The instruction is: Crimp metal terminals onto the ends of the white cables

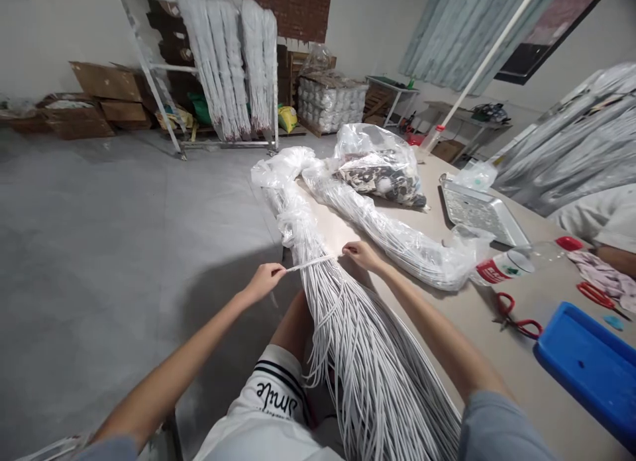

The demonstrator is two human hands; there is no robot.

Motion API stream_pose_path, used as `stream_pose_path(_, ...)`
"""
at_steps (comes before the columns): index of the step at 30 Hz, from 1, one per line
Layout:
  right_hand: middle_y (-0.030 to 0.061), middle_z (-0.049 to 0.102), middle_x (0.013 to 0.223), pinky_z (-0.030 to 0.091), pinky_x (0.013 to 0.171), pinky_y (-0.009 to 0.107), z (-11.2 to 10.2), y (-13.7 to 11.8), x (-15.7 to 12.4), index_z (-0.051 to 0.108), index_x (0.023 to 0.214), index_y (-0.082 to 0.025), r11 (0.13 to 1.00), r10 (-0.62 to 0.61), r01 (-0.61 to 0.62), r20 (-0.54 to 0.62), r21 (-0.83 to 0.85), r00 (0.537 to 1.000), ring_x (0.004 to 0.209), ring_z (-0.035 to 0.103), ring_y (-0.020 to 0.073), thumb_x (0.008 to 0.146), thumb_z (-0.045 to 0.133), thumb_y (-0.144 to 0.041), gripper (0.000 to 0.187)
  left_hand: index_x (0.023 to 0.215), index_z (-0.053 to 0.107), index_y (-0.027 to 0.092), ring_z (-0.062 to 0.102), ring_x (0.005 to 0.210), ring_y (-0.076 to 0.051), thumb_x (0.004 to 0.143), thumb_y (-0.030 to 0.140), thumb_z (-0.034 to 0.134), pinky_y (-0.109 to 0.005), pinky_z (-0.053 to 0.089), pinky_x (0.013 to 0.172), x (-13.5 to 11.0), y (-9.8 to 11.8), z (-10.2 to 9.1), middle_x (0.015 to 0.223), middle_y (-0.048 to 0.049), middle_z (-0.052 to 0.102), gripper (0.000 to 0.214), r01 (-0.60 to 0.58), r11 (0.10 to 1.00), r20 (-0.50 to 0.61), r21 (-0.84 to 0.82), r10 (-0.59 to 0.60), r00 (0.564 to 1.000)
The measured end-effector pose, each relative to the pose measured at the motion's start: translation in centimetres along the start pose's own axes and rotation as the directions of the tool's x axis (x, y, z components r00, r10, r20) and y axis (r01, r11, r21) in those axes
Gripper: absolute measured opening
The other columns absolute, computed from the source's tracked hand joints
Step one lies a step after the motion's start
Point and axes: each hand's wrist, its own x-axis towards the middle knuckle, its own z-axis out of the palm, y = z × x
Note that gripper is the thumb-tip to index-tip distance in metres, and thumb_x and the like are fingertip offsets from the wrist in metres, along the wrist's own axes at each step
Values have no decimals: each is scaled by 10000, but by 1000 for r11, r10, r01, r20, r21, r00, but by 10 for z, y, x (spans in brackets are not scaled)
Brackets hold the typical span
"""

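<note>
A thick bundle of white cords (358,342) hangs off the table edge over my lap, its upper part still in clear plastic wrap (285,183). My left hand (263,280) is closed in a pinch on one end of a white tie cord (312,263) that crosses the bundle. My right hand (360,254) is closed on the other end, and the tie is stretched taut between them. A second wrapped bundle of cords (397,239) lies on the table to the right.
On the beige table (477,355) lie a clear bag of patterned items (380,166), a metal tray (479,212), a plastic bottle (517,262), red scissors (517,315) and a blue tray (586,368). Another person's arm (609,226) rests at far right. A rack of hanging cords (228,70) stands behind.
</note>
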Motion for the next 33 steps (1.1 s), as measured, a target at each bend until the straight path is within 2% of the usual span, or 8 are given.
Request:
stream_pose_path(3,92,714,803,411,694,277,28,2,4,714,812,-164,999,15,-18,-65,-38,998,747,625,204,777,545,-248,192,584,639,150,501,618,-142,690,239,589,-245,382,632,8,-15,28,601,-22,611,147,42,994,-15,-97,-44,999)
stream_pose_path(6,90,723,816,404,731,280,39,-1,9,721,803,-179,998,21,-25,-78,-53,997,782,628,211,728,549,-183,188,554,594,139,476,526,-120,693,230,602,-250,400,588,13,-21,57,502,2,551,167,116,964,1,-240,-119,993)
stream_pose_path(10,53,695,704,380,650,244,42,-6,16,716,742,-139,999,37,-38,-31,-37,999,710,605,188,675,542,-177,190,719,625,115,552,580,-127,731,260,596,-265,455,606,8,-22,91,627,-40,636,148,195,859,-21,-473,-233,972)
stream_pose_path(14,-20,557,529,316,548,209,52,-17,18,660,597,-120,999,30,-31,47,26,998,590,526,141,677,504,-221,202,759,629,112,597,638,-158,736,278,593,-287,480,636,-3,-25,104,683,-72,668,172,237,735,-67,-635,-359,931)
stream_pose_path(18,-39,471,493,274,525,204,71,-37,17,608,540,-131,993,22,-31,80,115,997,564,464,120,669,484,-227,203,759,614,136,619,748,-156,722,176,570,-287,482,744,-9,-35,95,736,-51,679,70,254,653,-143,-714,-492,859)
stream_pose_path(22,-22,495,511,280,552,209,88,-59,14,623,571,-125,977,54,-65,57,201,997,588,476,122,648,494,-188,163,800,606,152,630,770,-156,690,157,600,-298,491,780,-15,-39,76,756,-27,684,111,268,580,-152,-769,-573,805)
stream_pose_path(28,13,596,584,354,616,246,109,-83,12,643,617,-147,916,141,-147,42,373,989,628,513,156,677,519,-199,147,774,639,136,657,715,-237,728,358,575,-376,532,702,-23,-29,54,757,-90,703,236,288,467,-25,-836,-556,831)
stream_pose_path(33,17,655,701,450,686,276,135,-107,7,665,852,-168,726,161,-228,162,649,974,708,582,167,801,498,-341,247,813,626,149,650,768,-229,618,301,666,-341,520,744,-25,-35,24,788,-54,708,250,240,518,-86,-821,-528,845)
